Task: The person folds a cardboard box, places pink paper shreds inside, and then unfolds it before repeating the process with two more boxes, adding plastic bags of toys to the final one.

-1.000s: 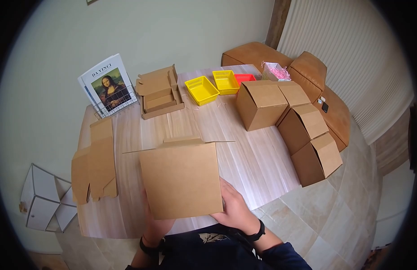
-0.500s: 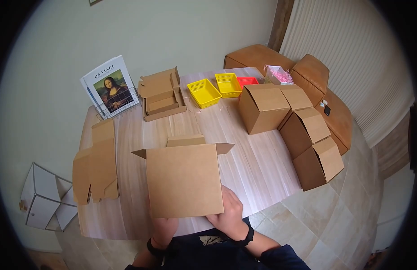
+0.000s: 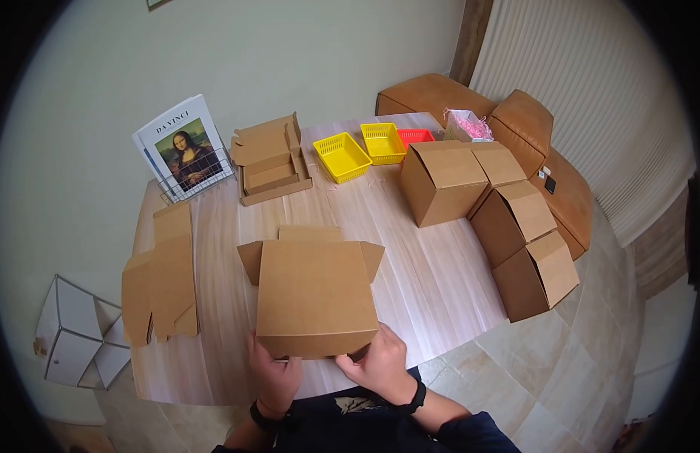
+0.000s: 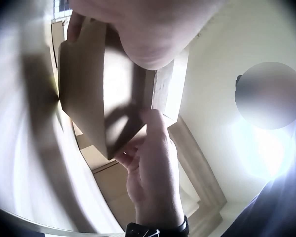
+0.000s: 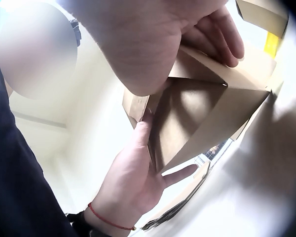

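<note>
The half-folded cardboard box [image 3: 314, 296] sat at the near edge of the wooden table [image 3: 433, 279], its far flaps splayed open. Both hands gripped its near end – the left hand [image 3: 274, 375] curled round the near left corner, the right hand [image 3: 376, 361] pinching the near right one, likely to steady it while the bottom was squared. In the wrist views the fingers wrapped the box's edges, but the underside seam stayed hidden. Left of the box lay flat cardboard blanks [image 3: 160, 279]; to its right stood three finished boxes [image 3: 501, 219]; beyond it sat yellow baskets [image 3: 357, 149] – their contents could not be made out
</note>
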